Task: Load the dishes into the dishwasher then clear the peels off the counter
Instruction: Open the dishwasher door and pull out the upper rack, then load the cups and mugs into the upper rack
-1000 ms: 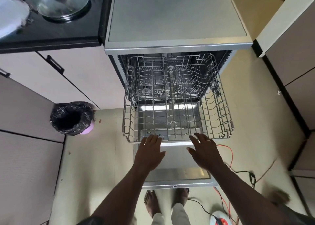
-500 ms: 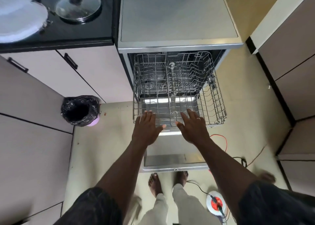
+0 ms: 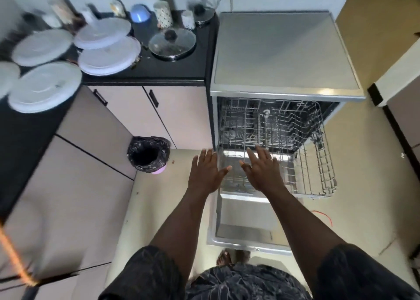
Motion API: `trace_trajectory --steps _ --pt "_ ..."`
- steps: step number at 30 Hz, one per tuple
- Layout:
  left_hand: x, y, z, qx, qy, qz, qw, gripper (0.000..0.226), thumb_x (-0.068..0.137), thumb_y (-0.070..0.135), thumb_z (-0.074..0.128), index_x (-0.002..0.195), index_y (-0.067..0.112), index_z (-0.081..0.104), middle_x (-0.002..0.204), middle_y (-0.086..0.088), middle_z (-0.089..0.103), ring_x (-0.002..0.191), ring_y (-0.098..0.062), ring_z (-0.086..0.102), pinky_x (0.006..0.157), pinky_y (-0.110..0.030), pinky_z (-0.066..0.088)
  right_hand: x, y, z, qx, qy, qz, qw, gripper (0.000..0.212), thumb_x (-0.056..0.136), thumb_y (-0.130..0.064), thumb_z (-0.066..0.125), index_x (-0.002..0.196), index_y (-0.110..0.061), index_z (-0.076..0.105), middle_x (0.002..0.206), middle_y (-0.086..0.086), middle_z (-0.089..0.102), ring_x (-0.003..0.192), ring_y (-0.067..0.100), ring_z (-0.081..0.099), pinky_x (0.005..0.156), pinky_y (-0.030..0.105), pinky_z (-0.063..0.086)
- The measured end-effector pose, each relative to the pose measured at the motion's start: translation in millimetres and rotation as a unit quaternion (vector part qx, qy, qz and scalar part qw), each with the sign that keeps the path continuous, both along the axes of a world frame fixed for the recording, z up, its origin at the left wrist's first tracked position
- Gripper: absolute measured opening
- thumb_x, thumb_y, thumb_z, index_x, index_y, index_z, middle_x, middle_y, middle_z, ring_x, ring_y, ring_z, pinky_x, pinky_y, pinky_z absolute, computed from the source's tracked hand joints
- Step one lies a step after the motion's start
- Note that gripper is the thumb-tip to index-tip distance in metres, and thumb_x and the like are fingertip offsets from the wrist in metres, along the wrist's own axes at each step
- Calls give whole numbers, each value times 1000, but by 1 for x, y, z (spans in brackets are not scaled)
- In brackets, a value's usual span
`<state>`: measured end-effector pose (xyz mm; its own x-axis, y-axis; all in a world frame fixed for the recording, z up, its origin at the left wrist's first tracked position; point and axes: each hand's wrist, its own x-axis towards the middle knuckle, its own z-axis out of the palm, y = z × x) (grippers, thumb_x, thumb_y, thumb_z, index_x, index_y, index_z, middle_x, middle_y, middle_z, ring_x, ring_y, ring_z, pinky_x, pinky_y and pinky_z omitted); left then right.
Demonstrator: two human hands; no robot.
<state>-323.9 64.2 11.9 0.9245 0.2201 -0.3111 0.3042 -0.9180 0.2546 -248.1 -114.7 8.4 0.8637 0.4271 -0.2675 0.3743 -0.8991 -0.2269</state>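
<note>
Black counter (image 3: 159, 72) runs 9 to 11 o'clock in frame; five white plates (image 3: 44, 87) lie flat on its 9 o'clock part, the two nearest the lid touching; glass lid (image 3: 172, 41) sits knob up at 3 o'clock of the plates; blue bowl (image 3: 139, 13) and blurred jars (image 3: 163, 14) stand along the back edge at 12. Floor (image 3: 159, 197): bin (image 3: 148, 153) with black liner at 9 o'clock of the dishwasher (image 3: 284, 54); orange cable (image 3: 323, 216) at its 4 o'clock.

There are five round white plates (image 3: 109, 55), one round glass pot lid (image 3: 172, 44), one pale blue bowl (image 3: 139, 13) and one black-lined bin (image 3: 148, 153).
</note>
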Motion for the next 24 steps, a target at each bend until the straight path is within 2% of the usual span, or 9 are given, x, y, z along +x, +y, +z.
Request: trace_trajectory --steps 2,5,7,10,11,13,17,21,24 --pt "4 11 6 9 -3 5 1000 80 100 66 24 160 13 17 169 -6 6 156 -22 -2 126 -46 2 4 15 7 11 -3 12 1000 74 97 -63 16 155 -22 33 164 11 26 150 34 25 117 58 26" --pt "10 28 14 16 -7 20 1000 80 100 66 24 160 14 18 169 -5 5 156 -22 -3 126 -45 1 10 38 16 12 0 49 999 63 103 -57 30 156 -23 29 166 9 21 152 32 20 119 57 23" --pt "15 39 17 23 -9 26 999 82 99 68 22 160 13 17 169 -5 5 156 -22 -3 125 -45 -1 15 51 19 15 0 61 998 62 104 -55 31 158 -25 25 168 7 15 154 30 14 121 54 17" --pt "21 61 19 27 -6 27 999 106 82 83 -7 160 14 16 169 -6 4 156 -22 -3 124 -45 -3 26 77 20 25 -2 63 998 64 103 -58 22 158 -26 26 168 7 15 154 30 14 122 50 15" --pt "22 69 16 31 -5 24 999 118 72 85 -20 160 14 15 169 -6 4 156 -22 -4 124 -45 -3 28 84 20 25 -1 62 998 66 101 -59 18 158 -26 26 168 7 16 154 30 15 123 49 15" --pt "28 93 11 36 -8 25 999 127 62 82 -30 160 15 15 170 -5 4 156 -22 -4 124 -45 -2 37 106 16 25 -2 57 998 67 102 -60 17 159 -25 23 168 6 14 154 29 13 123 49 15" --pt "49 154 6 26 -12 13 999 125 64 81 -27 160 14 17 169 -5 6 156 -23 -2 124 -46 0 55 157 10 21 -11 35 999 83 90 -71 5 158 -26 23 168 7 14 154 29 13 123 51 18" --pt "70 229 2 12 -21 1 1000 134 58 84 -33 159 13 20 169 -6 9 156 -24 1 124 -46 2 68 218 4 19 -12 -1 1000 100 76 -72 -11 159 -26 21 169 5 12 155 28 12 123 49 15" --pt "80 283 6 -3 -21 -4 1000 133 59 84 -32 159 12 21 169 -8 9 156 -26 2 124 -47 3 79 269 2 5 -22 -3 1000 97 81 -72 -7 158 -24 27 167 7 19 154 29 18 122 52 20"
